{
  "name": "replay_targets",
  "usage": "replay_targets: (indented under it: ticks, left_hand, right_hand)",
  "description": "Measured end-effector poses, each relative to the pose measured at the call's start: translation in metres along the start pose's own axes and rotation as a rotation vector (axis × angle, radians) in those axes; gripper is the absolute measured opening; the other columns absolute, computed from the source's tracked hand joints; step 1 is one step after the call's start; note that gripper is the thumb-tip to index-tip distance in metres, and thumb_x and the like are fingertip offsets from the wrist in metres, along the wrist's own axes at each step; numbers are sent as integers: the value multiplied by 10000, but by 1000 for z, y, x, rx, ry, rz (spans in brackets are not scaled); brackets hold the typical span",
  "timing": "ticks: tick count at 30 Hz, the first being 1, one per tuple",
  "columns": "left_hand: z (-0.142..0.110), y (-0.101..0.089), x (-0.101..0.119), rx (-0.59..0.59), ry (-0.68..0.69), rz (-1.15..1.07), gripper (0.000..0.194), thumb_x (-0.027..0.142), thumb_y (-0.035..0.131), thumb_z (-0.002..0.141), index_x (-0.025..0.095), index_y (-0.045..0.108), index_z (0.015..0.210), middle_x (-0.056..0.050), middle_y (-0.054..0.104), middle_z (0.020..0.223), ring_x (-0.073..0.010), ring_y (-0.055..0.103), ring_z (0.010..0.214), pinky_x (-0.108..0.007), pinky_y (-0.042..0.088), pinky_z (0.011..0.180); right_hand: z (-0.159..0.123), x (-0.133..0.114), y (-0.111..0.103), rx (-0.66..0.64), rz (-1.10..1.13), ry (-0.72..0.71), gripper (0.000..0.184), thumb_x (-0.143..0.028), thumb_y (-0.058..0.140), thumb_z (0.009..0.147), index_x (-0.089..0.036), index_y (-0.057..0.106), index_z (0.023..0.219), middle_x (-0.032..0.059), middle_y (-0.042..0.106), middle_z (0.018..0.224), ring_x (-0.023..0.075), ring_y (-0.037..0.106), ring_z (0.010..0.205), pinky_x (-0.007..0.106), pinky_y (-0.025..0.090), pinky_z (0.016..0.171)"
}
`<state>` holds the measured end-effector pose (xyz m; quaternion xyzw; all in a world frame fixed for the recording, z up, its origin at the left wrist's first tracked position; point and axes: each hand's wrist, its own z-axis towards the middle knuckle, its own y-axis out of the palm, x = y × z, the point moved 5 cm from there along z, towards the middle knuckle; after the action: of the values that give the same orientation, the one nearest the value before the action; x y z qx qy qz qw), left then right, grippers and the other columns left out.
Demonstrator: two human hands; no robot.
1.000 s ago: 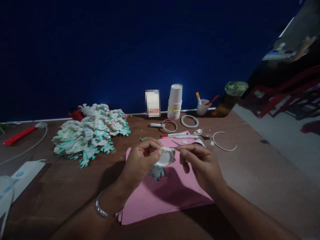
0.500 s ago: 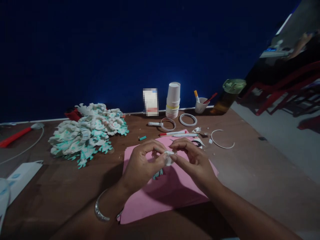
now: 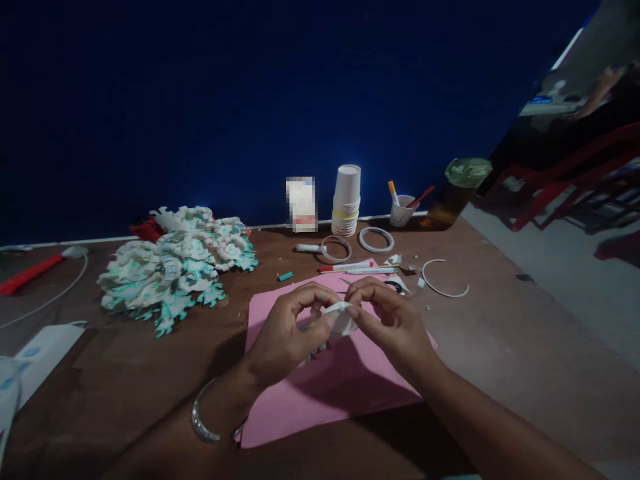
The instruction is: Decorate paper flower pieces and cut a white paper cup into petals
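Above a pink sheet (image 3: 325, 410), both of my hands pinch a small white paper piece (image 3: 343, 323), curved with a rounded bottom. My left hand (image 3: 283, 327) is closed on its left side between thumb and fingers. On the right edge, the thumb and fingertips of my right hand (image 3: 393, 320) are closed too. Green-coloured cut bits (image 3: 318, 348) show beneath my left hand; whether they belong to the held paper I cannot tell. Behind my right hand lie scissors (image 3: 395, 287), partly hidden.
A heap of white and green paper cut-outs (image 3: 185, 263) lies left. Along the back stand stacked paper cups (image 3: 346, 200), a cup of pens (image 3: 403, 212) and a dark bottle (image 3: 453, 193). Markers (image 3: 347, 267) and tape rolls (image 3: 376, 240) lie nearer. A power strip (image 3: 45, 360) sits left.
The white paper between my fingers has turned and now shows a wider, rounder face. Both hands have stayed in nearly the same place, the fingers shifting slightly.
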<state>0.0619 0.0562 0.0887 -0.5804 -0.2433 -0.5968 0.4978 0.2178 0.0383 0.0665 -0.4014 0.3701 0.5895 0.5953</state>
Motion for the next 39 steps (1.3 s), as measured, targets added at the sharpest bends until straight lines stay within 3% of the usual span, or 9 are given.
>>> replay_targets:
  ticks: [3,7,11,16,20,23,29,33,39]
  left_hand:
    - [1,0,4,99,25,137,70,138,632,778,192,677,784,-10,667,787,-160,572,745,-284,456,709]
    - [1,1,17,100,154,219,127,79,610,774,190,671,766,-11,674,770,-157,592,743,-282,462,696]
    - [-2,-2,25,111,310,276,177,60,635,775,208,681,859,-40,685,910,-196,631,894,-352,503,838]
    - [-10,-7,30,176,501,421,292,52,681,763,243,648,981,-36,647,1028,-218,598,1032,-484,418,1062]
    - [-17,-16,34,295,597,554,479,108,734,732,243,555,1154,-82,569,1174,-262,552,1133,-529,439,1052]
    - [-22,-19,39,310,686,661,442,111,757,724,256,581,1102,-61,574,1118,-242,584,1061,-533,452,1049]
    - [-24,-20,43,250,732,757,248,107,761,728,291,681,874,-8,633,917,-195,623,898,-466,505,995]
    - [-23,-22,41,254,714,727,218,121,751,748,294,697,870,-6,631,902,-189,621,896,-460,500,1015]
    - [-25,-21,43,236,768,736,247,85,746,753,273,686,903,-7,620,883,-190,605,900,-463,505,1013]
  right_hand:
    - [0,0,1,-24,11,12,111,-183,660,867,-210,618,767,32,616,857,204,593,850,342,468,801]
    - [0,-6,3,-45,-36,-53,120,-169,650,873,-212,610,769,37,617,855,210,606,848,352,485,800]
    - [-3,-21,2,-43,-225,-284,94,-123,646,870,-216,632,862,61,629,924,231,618,909,384,509,813]
    - [-8,-35,1,3,-393,-517,168,-68,634,854,-221,631,922,71,624,945,238,622,904,409,516,793]
    - [-12,-41,0,84,-518,-670,228,-54,660,826,-248,630,941,58,619,941,243,633,896,419,524,778]
    - [-16,-41,-1,112,-599,-740,261,-67,687,818,-264,644,983,60,624,974,258,637,937,439,533,806]
    - [-14,-40,-2,32,-559,-747,253,-60,675,842,-239,643,1019,71,647,978,246,643,933,424,537,810]
    - [-8,-39,-3,9,-538,-707,205,-115,685,863,-254,641,1007,60,662,959,241,650,902,416,528,803]
    - [-4,-34,-3,40,-642,-726,329,-204,714,864,-263,620,1174,99,632,1097,289,620,1029,470,499,886]
